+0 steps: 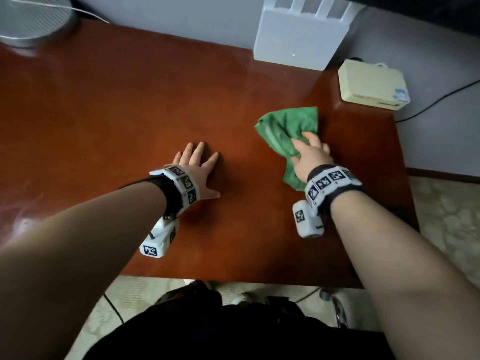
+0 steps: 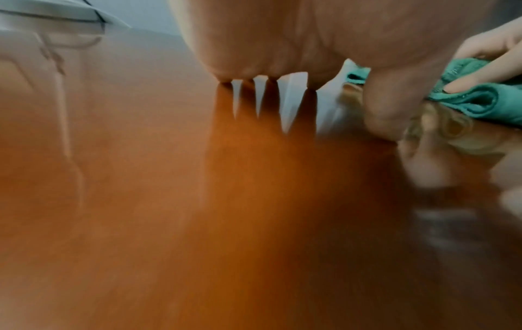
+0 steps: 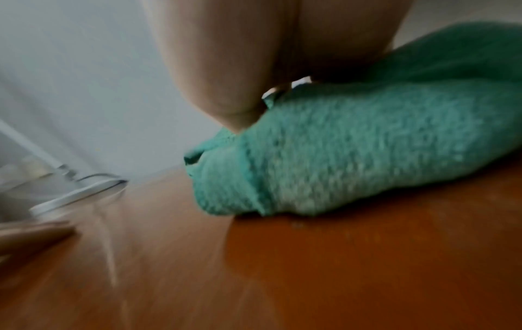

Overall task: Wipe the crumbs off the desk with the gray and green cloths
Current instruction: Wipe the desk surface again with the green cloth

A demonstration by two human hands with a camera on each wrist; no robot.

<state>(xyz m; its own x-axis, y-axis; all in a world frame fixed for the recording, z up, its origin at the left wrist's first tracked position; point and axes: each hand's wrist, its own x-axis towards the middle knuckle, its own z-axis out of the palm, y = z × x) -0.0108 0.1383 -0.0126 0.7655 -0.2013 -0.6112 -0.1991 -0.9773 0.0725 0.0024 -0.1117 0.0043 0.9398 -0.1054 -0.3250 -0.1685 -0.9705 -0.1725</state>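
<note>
1. Head view: your right hand [image 1: 310,154] pinches the bunched green cloth [image 1: 285,131] against the desk [image 1: 117,105], toward its right edge. Your left hand [image 1: 197,170] lies flat near the middle, fingers spread, holding nothing. No gray cloth shows, and no crumbs can be made out. To wipe well, I'd flatten the cloth under your palm and sweep in overlapping passes toward one edge.
2. Left wrist view: only here do the fingers [image 2: 480,76] of your right hand show curled over the green cloth's fold. The left fingers touch the desk with gaps between them.
3. Right wrist view: blurred, yet it alone shows the cloth's rolled near end resting on the wood.
</note>
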